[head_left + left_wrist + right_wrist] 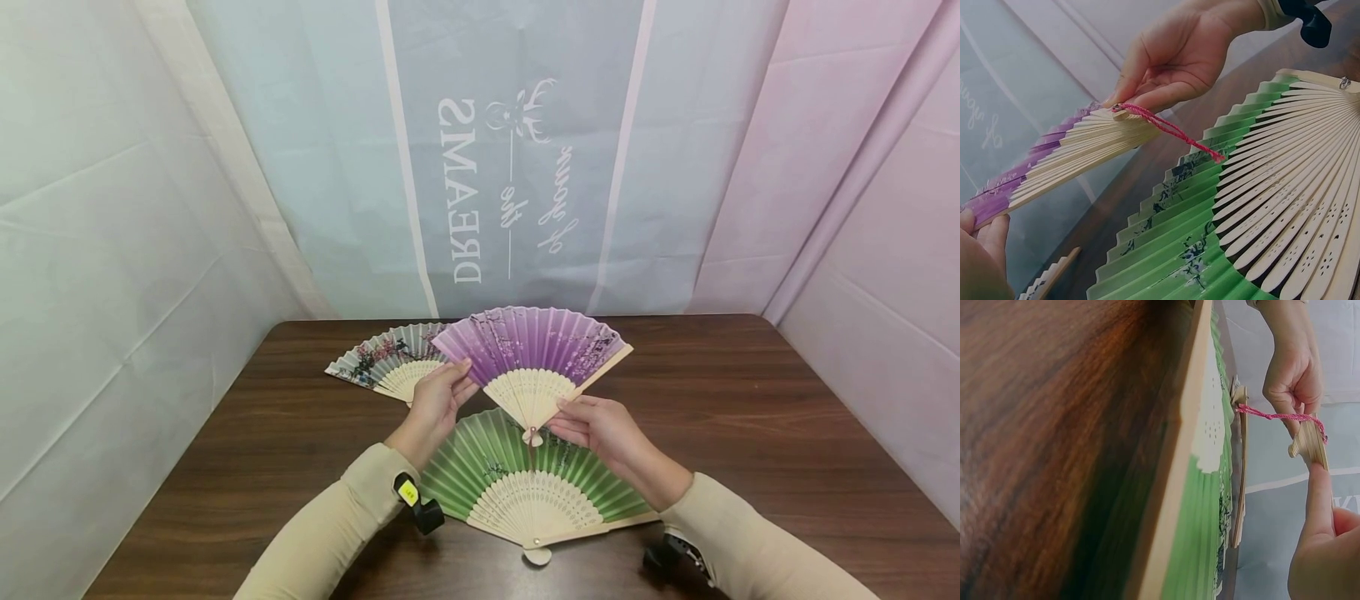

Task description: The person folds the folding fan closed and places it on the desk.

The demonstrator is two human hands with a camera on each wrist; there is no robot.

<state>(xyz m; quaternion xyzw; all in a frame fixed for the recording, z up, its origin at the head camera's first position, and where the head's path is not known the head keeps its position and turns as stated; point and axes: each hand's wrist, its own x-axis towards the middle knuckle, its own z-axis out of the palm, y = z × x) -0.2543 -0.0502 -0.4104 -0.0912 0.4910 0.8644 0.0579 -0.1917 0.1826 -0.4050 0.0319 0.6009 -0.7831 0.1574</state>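
Observation:
A purple folding fan (528, 337) with blossom print is spread open, raised over the table. My left hand (435, 407) pinches its left edge between thumb and fingers. At its right edge, close to the pivot, my right hand (600, 429) grips the bamboo guard. A pink-red cord (1175, 131) hangs from the pivot in the left wrist view. Below lies a spread green folding fan (461, 462), its pivot toward me, partly hidden by the purple fan and my right arm. Behind my left hand rests an opened pale grey floral fan (382, 354), its right part covered.
The dark wooden table (750, 400) extends to both sides of the fans. A printed cloth backdrop (510, 50) stands behind its far edge. Pale cloth walls (112, 250) flank it left and right.

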